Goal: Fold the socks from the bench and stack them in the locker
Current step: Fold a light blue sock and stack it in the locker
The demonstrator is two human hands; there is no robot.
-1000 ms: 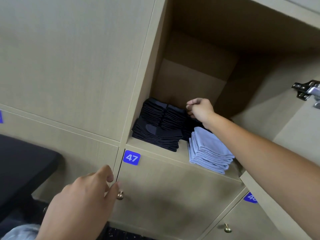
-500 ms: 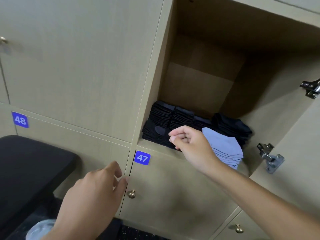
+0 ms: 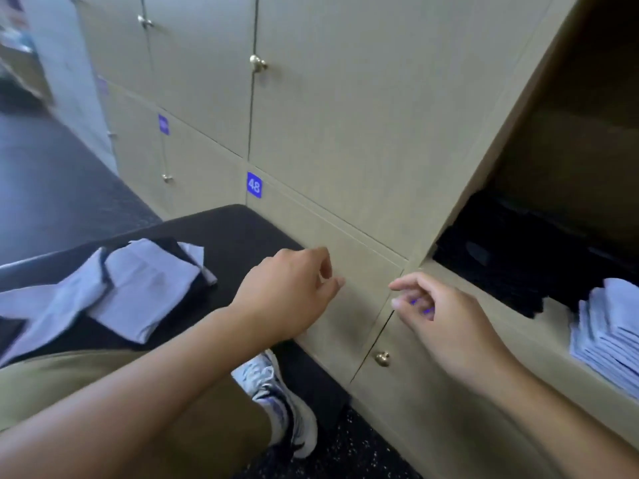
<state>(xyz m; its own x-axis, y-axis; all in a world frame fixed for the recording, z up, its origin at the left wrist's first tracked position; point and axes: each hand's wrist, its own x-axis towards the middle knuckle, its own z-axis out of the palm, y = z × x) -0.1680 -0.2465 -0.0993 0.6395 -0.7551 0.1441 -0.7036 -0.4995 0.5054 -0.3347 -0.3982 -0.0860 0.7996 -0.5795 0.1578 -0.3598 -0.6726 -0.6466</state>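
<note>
Closed beige locker doors point(image 3: 363, 108) carry round brass knobs point(image 3: 382, 358) and a blue number plate reading 48 point(image 3: 254, 185). A white sneaker point(image 3: 276, 392) stands on dark speckled floor point(image 3: 332, 454).

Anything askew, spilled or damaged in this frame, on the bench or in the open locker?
Nothing stands out. Loose pale socks lie unfolded on the bench, as expected mid-task. In the locker, black socks and pale folded socks sit in neat stacks. Both hands hold nothing.

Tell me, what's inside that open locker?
The open locker holds black folded socks and a stack of light blue folded socks in front. Its upper part looks empty; the right side is out of view.
</note>
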